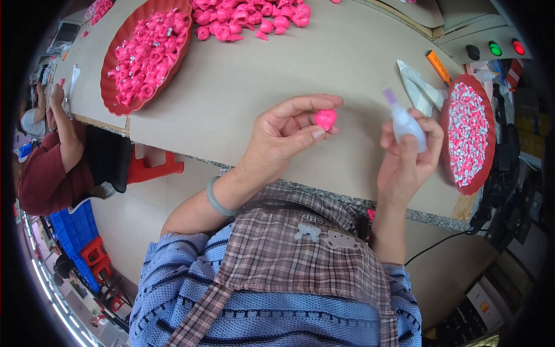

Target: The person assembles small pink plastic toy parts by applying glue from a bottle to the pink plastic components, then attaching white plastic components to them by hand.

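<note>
Between the thumb and fingers of my left hand (295, 124) is a small, rounded pink plastic piece (325, 119), held above the table. My right hand (409, 147) grips a small translucent squeeze bottle (409, 130) with a purple nozzle, tilted up and to the left, apart from the pink piece. At the right edge of the table stands a red scalloped tray (492, 139) full of small pink and silver-white pieces (467, 133). Another red scalloped tray (110, 92) at the far left holds many pink pieces (147, 58).
A loose pile of pink pieces (248, 17) lies at the far side of the table (243, 75). White crumpled tissue (417, 87) and an orange marker-like stick (439, 67) lie near the right tray. A control box (485, 43) has coloured buttons. A person (52, 162) sits at the left.
</note>
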Motion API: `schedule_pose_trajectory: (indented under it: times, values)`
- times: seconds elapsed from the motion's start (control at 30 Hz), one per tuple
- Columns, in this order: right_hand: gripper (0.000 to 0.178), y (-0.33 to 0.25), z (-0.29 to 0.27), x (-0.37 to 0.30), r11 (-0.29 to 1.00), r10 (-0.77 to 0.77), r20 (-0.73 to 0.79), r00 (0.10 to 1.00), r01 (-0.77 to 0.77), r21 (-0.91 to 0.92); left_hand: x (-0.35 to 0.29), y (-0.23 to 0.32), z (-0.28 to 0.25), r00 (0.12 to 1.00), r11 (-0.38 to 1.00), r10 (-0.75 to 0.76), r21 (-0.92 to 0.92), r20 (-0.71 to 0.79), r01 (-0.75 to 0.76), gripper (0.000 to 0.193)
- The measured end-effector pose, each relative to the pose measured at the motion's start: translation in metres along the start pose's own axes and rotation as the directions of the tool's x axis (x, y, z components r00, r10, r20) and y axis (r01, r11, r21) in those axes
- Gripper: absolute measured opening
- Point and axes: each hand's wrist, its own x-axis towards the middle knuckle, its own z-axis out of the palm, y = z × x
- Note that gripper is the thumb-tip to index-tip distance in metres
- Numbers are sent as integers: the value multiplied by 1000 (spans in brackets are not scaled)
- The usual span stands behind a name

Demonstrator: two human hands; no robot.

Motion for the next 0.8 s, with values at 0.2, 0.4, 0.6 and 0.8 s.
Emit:
schedule_pose_trajectory:
  times: [0.2, 0.4, 0.6, 0.8]
  values:
    - [24, -2, 5, 3, 927, 374, 96, 922, -374, -23, 0, 0, 0, 1000, 1000, -1, 6, 1, 1, 37]
    - [24, 8, 6, -1, 910, 404, 158, 901, -414, 33, 0, 2, -1, 999, 1000, -14, -3, 48, 14, 37]
    - [23, 4, 14, 10, 890, 451, 286, 845, -404, -210, -1, 2, 0, 993, 995, -67, -71, 94, 74, 43]
    - [26, 4, 2, 16, 845, 532, 457, 713, -480, -234, -2, 0, -3, 980, 988, -142, -39, 141, 148, 47]
